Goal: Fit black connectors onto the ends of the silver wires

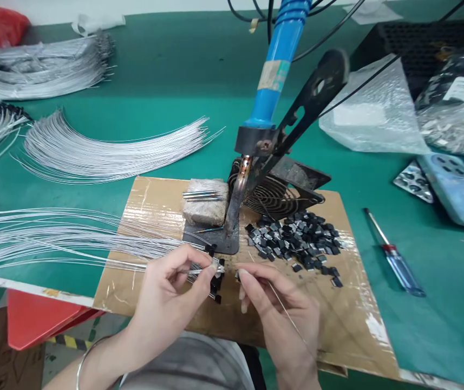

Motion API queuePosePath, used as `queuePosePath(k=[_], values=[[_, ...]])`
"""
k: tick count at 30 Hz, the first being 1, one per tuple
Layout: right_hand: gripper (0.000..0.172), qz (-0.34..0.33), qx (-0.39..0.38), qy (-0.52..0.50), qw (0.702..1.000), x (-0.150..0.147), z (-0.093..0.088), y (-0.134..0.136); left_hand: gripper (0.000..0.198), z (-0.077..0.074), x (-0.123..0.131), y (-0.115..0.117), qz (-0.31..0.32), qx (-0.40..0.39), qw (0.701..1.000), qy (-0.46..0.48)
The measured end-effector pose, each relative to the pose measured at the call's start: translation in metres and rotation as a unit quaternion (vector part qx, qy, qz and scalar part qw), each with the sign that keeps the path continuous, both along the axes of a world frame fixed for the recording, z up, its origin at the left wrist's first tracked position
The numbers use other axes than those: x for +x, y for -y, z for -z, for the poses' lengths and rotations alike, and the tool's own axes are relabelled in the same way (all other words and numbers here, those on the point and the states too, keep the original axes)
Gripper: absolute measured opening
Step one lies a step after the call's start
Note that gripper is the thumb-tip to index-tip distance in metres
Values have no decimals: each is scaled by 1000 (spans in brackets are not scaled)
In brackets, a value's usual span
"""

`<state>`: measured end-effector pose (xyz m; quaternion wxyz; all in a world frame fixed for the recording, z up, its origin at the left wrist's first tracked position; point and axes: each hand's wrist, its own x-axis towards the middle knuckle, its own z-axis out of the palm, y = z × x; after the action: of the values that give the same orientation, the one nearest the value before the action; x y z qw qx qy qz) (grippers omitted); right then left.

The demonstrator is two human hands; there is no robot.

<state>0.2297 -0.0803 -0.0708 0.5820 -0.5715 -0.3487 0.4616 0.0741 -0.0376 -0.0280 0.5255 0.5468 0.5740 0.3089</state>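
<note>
My left hand (175, 292) is closed in a pinch near the middle of the cardboard, on the end of a white wire (134, 265) with a small pale piece at the fingertips. Around those fingertips lie wires with black ends (216, 297). Just to the right, my right hand (280, 309) is closed too, with a thin solder wire (282, 306) running through it. A small dark piece (237, 275) shows at its fingertips, partly hidden. Above both hands, a blue-handled soldering iron (270, 81) is clamped in a black stand (313, 103), tip downward.
Small black pieces (305, 238) are heaped on the cardboard (357, 303), before a black fan (276, 195). Metal tips lie on a grey block (205, 208). Wire bundles (110, 146) spread at left; a screwdriver (398, 260), a phone (457, 189) and plastic bags (373, 114) lie at right.
</note>
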Motion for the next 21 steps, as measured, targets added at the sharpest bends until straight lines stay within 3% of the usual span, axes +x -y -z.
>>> queuePosePath(k=[21], values=[[13,-45,4,-13,999,-5,-5,-9,11,-9,3,-5,32,-6,999,31]])
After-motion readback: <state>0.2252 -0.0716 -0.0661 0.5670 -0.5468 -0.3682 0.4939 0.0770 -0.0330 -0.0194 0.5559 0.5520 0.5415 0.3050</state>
